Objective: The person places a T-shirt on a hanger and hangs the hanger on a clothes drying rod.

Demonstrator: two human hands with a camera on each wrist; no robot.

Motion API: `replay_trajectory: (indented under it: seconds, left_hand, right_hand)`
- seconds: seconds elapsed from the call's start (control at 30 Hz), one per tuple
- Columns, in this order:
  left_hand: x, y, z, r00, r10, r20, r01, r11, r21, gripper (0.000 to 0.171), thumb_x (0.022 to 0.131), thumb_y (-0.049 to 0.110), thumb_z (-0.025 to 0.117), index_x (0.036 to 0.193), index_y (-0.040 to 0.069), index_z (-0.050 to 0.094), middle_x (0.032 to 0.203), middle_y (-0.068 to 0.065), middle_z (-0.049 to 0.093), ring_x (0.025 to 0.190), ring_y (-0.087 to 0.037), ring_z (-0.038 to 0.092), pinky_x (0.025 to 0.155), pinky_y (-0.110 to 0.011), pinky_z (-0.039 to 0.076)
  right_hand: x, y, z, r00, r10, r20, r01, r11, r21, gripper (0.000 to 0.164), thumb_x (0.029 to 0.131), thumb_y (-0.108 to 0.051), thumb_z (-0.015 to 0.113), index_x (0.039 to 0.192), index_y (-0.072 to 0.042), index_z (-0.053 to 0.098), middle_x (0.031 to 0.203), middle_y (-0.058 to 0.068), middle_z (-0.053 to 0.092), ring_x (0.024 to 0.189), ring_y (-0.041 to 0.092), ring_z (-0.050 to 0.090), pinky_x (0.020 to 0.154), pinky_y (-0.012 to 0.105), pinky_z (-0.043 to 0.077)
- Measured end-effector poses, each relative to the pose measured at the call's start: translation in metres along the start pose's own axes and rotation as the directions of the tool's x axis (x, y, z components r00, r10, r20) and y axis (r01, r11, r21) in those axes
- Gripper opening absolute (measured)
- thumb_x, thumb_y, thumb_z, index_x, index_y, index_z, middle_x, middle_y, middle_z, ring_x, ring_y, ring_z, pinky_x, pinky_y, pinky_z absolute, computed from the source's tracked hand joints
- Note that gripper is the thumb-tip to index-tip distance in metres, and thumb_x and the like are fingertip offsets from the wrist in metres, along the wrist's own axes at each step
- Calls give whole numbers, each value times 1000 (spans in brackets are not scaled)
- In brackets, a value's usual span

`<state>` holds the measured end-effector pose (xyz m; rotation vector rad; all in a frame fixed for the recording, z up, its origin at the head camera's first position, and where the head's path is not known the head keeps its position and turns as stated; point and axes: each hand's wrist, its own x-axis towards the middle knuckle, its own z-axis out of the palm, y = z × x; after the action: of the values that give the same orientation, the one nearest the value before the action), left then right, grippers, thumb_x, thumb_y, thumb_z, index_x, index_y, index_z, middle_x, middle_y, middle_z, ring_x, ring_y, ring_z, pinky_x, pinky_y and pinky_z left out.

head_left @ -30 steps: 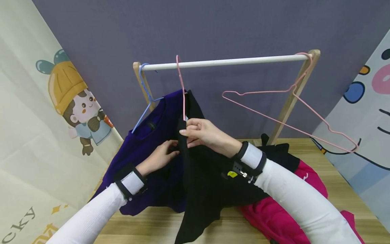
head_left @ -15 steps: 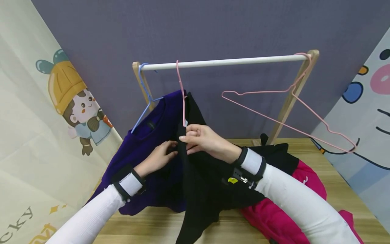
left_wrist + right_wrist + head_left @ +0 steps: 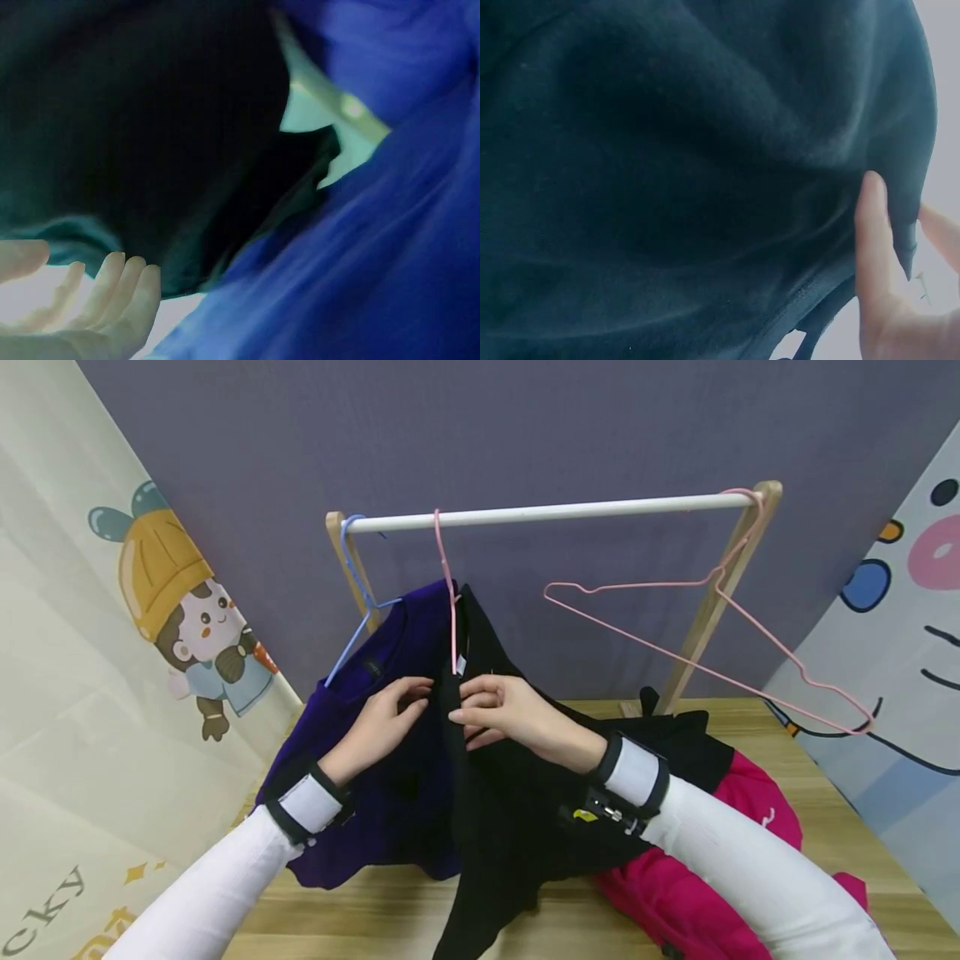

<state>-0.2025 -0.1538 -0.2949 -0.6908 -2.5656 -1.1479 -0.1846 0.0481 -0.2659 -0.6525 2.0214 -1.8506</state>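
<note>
A black garment (image 3: 502,810) hangs on a pink hanger (image 3: 452,627), whose hook is at the white rail. My right hand (image 3: 521,717) pinches the garment's edge just below the hanger's neck, beside a small pale tag. In the right wrist view the thumb and a finger (image 3: 874,240) lie on either side of the dark cloth. On the other side, my left hand (image 3: 381,727) is beside the garment with loosely bent fingers. These fingers (image 3: 112,292) look relaxed at the black cloth in the left wrist view; whether they touch it I cannot tell.
To the left, a purple top (image 3: 322,727) hangs on a blue hanger (image 3: 365,585). A bare pink hanger (image 3: 637,585) hangs at the right end of the white rail (image 3: 570,512). Bright pink clothing (image 3: 667,893) lies on the wooden table (image 3: 352,918) beneath my right arm.
My left hand has moved up and slightly left along the garment. The right hand has come a little lower, still pinching the edge. The pink hanger's hook has dropped slightly onto the rail.
</note>
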Motion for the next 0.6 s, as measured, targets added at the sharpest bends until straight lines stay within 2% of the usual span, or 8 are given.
replay_trajectory:
  seconds: [0.1,0.37,0.6]
  left_hand:
    - [3,13,-6,1000,5,-10,-5,1000,2,28,88,5,51,116,-1,53,108,-17,59,100,-26,56,84,-39,43]
    - [10,40,-12,999,37,28,-38,999,35,27,89,7,52,115,0,53,108,-16,60,97,-25,58,82,-37,45]
    - [11,61,-19,1000,22,18,-23,998,56,23,87,8,51,108,0,57,100,-14,63,90,-23,59,79,-36,46]
  right_hand:
    - [-7,1,-3,1000,10,3,-10,1000,-20,42,84,-4,58,121,7,42,100,20,59,70,18,61,68,39,51]
    - [-31,7,-16,999,-11,38,12,1000,-20,40,83,-6,59,119,7,46,97,19,62,74,24,63,68,41,51]
    - [-55,18,-31,997,19,73,-14,998,-63,44,84,-11,61,119,9,45,97,21,62,78,27,63,68,40,50]
